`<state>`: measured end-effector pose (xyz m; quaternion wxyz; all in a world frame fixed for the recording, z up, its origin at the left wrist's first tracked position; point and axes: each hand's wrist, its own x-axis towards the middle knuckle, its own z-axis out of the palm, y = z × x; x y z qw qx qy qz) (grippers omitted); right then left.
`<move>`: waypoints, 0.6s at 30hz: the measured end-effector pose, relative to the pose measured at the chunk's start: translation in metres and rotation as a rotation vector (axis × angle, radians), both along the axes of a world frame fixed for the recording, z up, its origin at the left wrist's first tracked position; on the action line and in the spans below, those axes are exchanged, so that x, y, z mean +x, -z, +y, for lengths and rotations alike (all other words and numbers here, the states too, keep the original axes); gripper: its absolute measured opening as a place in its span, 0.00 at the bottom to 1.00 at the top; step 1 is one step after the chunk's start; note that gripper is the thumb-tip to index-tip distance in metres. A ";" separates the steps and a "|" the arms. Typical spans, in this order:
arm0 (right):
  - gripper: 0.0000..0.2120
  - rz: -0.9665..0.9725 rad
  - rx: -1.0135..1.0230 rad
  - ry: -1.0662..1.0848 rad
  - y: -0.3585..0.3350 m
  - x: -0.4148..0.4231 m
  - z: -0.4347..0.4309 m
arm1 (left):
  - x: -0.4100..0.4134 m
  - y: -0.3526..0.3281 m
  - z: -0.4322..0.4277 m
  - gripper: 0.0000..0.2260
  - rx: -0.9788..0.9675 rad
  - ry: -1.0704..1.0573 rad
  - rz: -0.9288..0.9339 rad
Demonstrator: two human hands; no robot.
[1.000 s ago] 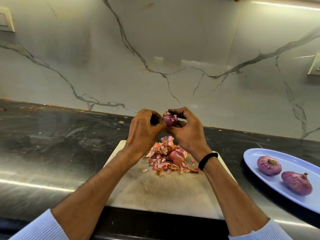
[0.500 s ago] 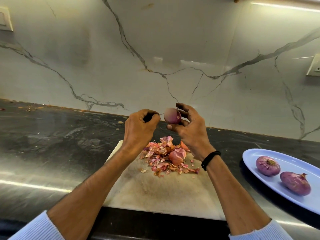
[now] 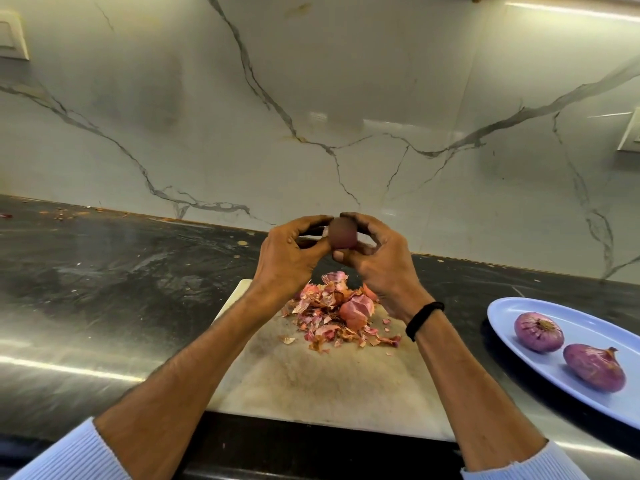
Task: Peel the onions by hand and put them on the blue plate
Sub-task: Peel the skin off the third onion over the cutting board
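From my remote seat, the biggest thing in view is the veined marble wall (image 3: 311, 98) and, below it, the dark glossy counter (image 3: 104, 289). A pale, stained cutting board (image 3: 311, 393) lies at the counter's near edge, roughly in the middle. The blue plate (image 3: 581, 332) sits at the counter's right edge, partly cut off by the frame and well apart from the board.

Both hands are raised above the board's far edge and brought together on one onion. My left hand (image 3: 291, 261) pinches it from the left with curled fingers. My right hand (image 3: 384, 268) cups it from the right, thumb underneath. Below them a heap of pink peels (image 3: 332, 306) covers the board's far end.

Two peeled onions lie on the plate, one nearer the board (image 3: 538, 332) and one nearer the counter's front edge (image 3: 594, 368), just beside each other. The onion in my hands (image 3: 342, 233) is motion-blurred, so I cannot tell how much skin is left or which way its long axis runs. A black band (image 3: 424, 320) circles my right wrist.

The plate lies to the right of the hands and lower, so the right hand is nearer. I judge that it should carry the onion over once it is bare, aiming for the open blue at the plate's far side.
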<state>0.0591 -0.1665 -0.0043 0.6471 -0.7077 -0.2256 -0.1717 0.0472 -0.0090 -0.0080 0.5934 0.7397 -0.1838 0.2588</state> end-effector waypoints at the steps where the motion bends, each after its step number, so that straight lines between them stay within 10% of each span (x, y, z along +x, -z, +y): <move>1: 0.29 0.017 0.026 -0.017 -0.001 0.000 -0.001 | 0.000 0.000 0.000 0.17 -0.005 0.001 0.008; 18: 0.28 -0.001 -0.001 0.036 0.001 0.002 -0.003 | -0.002 -0.003 0.000 0.23 -0.123 0.080 0.081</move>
